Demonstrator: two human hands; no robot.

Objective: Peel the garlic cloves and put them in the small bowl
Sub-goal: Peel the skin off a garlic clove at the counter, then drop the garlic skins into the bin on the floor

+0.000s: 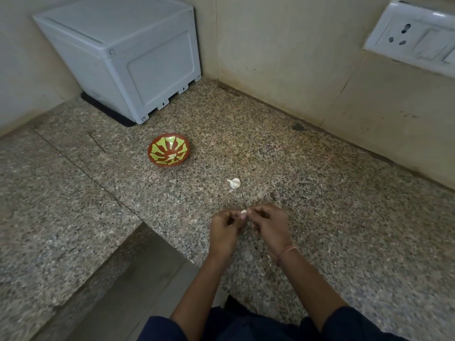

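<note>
A small white garlic clove (243, 212) is pinched between the fingertips of my left hand (225, 232) and my right hand (269, 226), just above the speckled granite counter (320, 193). Both hands have curled fingers and meet at the clove. A partial garlic bulb (234, 183) lies on the counter a little beyond my hands. Farther back and to the left stands the small bowl (169, 149), red-brown with a green pattern, with a pale piece inside it.
A white plastic box (128, 57) sits on a dark mat in the back left corner. A wall socket plate (413, 38) is mounted on the right wall. The counter's front edge drops to a lower step (128, 279) at my left.
</note>
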